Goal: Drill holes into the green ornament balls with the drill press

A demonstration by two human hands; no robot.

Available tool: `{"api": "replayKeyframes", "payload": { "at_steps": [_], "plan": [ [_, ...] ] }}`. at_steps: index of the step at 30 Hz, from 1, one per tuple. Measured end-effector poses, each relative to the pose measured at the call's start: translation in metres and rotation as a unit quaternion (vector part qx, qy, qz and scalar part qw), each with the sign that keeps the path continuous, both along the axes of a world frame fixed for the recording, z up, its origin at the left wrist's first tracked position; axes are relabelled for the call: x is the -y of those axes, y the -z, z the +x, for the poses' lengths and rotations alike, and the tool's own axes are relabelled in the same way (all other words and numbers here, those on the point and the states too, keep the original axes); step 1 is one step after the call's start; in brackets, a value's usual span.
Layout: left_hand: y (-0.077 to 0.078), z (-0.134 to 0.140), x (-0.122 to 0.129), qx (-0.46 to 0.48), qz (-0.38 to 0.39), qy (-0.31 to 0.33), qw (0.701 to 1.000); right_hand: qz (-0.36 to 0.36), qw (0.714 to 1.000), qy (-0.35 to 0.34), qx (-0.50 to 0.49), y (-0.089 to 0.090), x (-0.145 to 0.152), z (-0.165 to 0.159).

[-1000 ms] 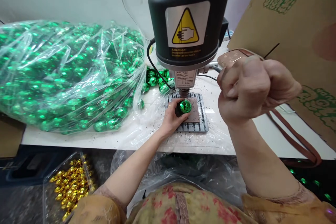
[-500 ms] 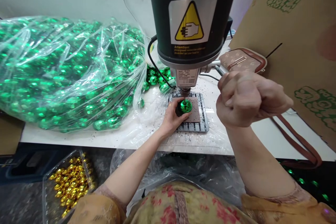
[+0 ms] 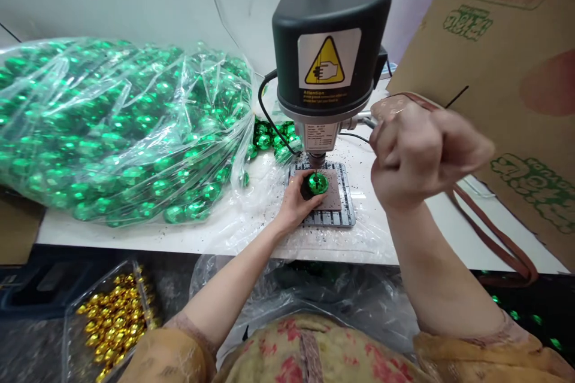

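Note:
A shiny green ball (image 3: 318, 183) sits under the chuck of a black-topped drill press (image 3: 332, 42). Thumb and fingers of my left hand (image 3: 297, 196) curl around the ball's left side, holding it on a brownish pad (image 3: 333, 198) over the slotted metal base (image 3: 347, 215). The drill's tip is right at the top of the ball; whether it is inside cannot be made out. My right hand (image 3: 415, 152) is closed in a fist around the press's feed lever (image 3: 363, 118), most of which the hand covers.
A large clear bag of green balls (image 3: 121, 131) fills the table's left side. Loose green balls lie behind the press. At right stand a cardboard box (image 3: 507, 90) and a bag with a brown strap (image 3: 494, 239). A clear bin (image 3: 69, 335) holds gold balls below. Dark shavings dot the table.
My right fist, still on the lever, appears slightly higher. The view has shifted, so the press head looks smaller and more of its column shows. My left hand keeps the ball in place.

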State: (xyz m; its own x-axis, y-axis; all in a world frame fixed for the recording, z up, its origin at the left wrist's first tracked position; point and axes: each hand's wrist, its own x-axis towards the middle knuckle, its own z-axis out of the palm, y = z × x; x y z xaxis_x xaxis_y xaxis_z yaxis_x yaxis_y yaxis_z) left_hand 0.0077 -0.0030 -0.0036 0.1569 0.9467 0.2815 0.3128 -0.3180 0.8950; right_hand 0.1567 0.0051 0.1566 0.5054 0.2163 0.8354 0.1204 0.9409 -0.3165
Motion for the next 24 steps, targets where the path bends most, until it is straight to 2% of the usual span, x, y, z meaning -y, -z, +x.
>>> {"api": "replayKeyframes", "payload": {
  "at_steps": [2,4,6,8,10,13,15,16,18,20,22,24],
  "plan": [
    [-0.003,0.001,0.0,0.002,-0.005,-0.005,1.0,-0.027,0.999,-0.031,-0.013,-0.023,-0.004,0.0],
    [-0.008,0.001,0.006,-0.003,0.013,-0.025,1.0,-0.059,0.993,-0.099,-0.007,-0.041,-0.01,0.001],
    [-0.014,-0.002,0.023,-0.033,0.057,-0.064,0.996,-0.071,0.99,-0.122,-0.005,-0.052,-0.016,0.003],
    [-0.018,-0.006,0.05,-0.082,0.127,-0.071,0.986,-0.075,0.991,-0.113,-0.001,-0.056,-0.019,0.005],
    [-0.015,-0.012,0.083,-0.133,0.223,0.0,0.966,-0.084,0.991,-0.101,0.008,-0.055,-0.021,0.005],
    [-0.001,-0.021,0.129,-0.246,0.358,0.139,0.89,-0.068,0.992,-0.11,0.002,-0.052,-0.021,0.004],
    [0.008,-0.025,0.148,-0.327,0.381,0.184,0.845,-0.053,0.992,-0.116,-0.013,-0.051,-0.022,0.003],
    [0.011,-0.028,0.151,-0.345,0.378,0.195,0.837,-0.051,0.992,-0.115,-0.018,-0.051,-0.022,0.003],
    [0.01,-0.034,0.147,-0.327,0.371,0.201,0.846,-0.057,0.992,-0.11,-0.024,-0.05,-0.022,0.002],
    [0.001,-0.044,0.126,-0.276,0.364,0.181,0.871,-0.057,0.992,-0.109,-0.029,-0.049,-0.022,0.002],
    [-0.012,-0.06,0.092,-0.256,0.329,0.123,0.901,-0.052,0.991,-0.116,-0.034,-0.048,-0.023,0.003],
    [-0.027,-0.079,0.052,-0.291,0.244,0.034,0.925,-0.039,0.991,-0.122,-0.038,-0.047,-0.023,0.003]
  ]
}}
